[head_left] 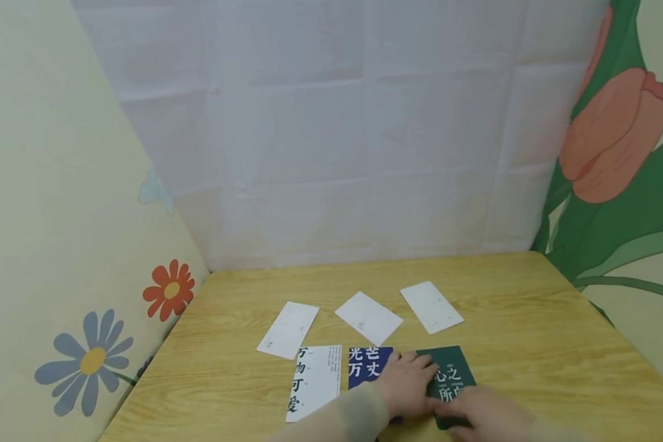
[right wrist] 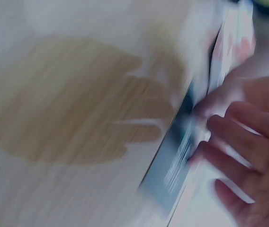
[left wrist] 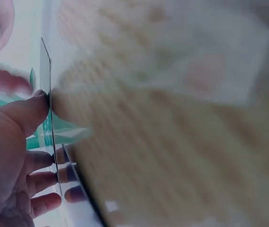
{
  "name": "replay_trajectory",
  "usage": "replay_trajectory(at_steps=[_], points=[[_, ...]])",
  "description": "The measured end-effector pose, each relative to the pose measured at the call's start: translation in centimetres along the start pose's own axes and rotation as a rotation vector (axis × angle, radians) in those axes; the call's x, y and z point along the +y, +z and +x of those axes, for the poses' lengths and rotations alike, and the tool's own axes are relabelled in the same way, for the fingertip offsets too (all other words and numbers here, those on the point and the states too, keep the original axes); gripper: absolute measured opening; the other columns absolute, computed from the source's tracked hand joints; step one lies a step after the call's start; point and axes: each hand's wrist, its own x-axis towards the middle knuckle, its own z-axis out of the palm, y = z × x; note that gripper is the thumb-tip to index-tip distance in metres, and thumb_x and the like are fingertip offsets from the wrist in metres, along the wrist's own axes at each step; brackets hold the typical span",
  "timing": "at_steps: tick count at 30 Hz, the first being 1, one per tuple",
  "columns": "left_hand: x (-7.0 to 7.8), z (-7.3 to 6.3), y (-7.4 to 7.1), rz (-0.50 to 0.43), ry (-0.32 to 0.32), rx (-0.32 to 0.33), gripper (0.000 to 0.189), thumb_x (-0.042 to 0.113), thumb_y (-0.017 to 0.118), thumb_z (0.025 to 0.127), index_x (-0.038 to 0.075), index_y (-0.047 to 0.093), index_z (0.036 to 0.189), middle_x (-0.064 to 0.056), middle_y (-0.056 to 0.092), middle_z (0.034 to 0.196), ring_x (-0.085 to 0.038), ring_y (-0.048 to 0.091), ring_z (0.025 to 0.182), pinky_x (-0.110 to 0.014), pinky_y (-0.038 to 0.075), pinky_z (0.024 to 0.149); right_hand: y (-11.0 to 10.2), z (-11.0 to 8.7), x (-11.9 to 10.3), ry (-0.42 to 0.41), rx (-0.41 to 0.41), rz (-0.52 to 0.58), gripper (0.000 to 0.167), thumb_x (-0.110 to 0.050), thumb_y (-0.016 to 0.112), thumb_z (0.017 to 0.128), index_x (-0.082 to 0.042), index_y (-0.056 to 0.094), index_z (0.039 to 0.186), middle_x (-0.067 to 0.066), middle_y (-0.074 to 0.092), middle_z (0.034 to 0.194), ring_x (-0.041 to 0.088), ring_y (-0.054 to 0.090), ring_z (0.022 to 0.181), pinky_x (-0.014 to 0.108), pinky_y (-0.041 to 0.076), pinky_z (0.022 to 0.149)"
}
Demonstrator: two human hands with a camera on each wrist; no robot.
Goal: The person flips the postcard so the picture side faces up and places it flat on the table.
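1. Near row, L end: white card, long axis near-far, far end leaning slightly R. Far L card just beyond.
2. Next: blue card, same long axis, near end partly under an arm. Mid far card beyond it, slanting L-far to R-near.
3. L hand: flat across blue/green cards, fingers extended, pressing, not curled round anything. L wrist cam adds thumb + fingertips side-on, meeting a thin edge.
4. Green card: near row, R end; print upright for wearer, far end tipped L. Strip of wood, then far R card.
5. R hand: at green card's near R part; blurry in head cam. R wrist cam shows fingers apart, loosely bent, touching it.
6. Table: wood runs on to R edge.
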Motion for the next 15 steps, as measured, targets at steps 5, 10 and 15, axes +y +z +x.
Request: replay_trajectory(at_steps=[5,10,15], points=[[-0.2,-0.3,0.4,-0.043,-0.023,0.016,0.075,0.072,0.047,0.085,0.026,0.044,0.144,0.007,0.038,0.149,-0.018,0.036,0.136,-0.049,0.03,0.107,-0.9,-0.7,2.8,0.154,0.17,0.011,0.061,-0.051,0.069,0.082,-0.011,0.06,0.127,0.007,0.063,0.121,0.028,0.058,0.111,0.052,0.046,0.09],[0.1,-0.4,0.6,-0.01,-0.029,0.051,0.084,0.08,0.049,0.077,0.027,0.046,0.143,0.009,0.044,0.142,-0.015,0.04,0.128,-0.044,0.034,0.102,-0.8,-0.9,4.6,0.306,0.069,0.057,0.086,-0.063,0.07,0.074,-0.015,0.048,0.141,0.015,0.044,0.145,0.047,0.035,0.131,0.071,0.026,0.098],[0.2,-0.4,0.5,0.027,-0.044,0.064,0.082,0.081,0.05,0.075,0.028,0.051,0.138,0.009,0.05,0.131,-0.014,0.044,0.118,-0.042,0.036,0.098,-0.5,-0.6,4.8,0.355,0.006,0.013,0.086,-0.07,0.066,0.072,-0.02,0.05,0.141,0.005,0.039,0.15,0.045,0.025,0.137,0.07,0.019,0.103]])
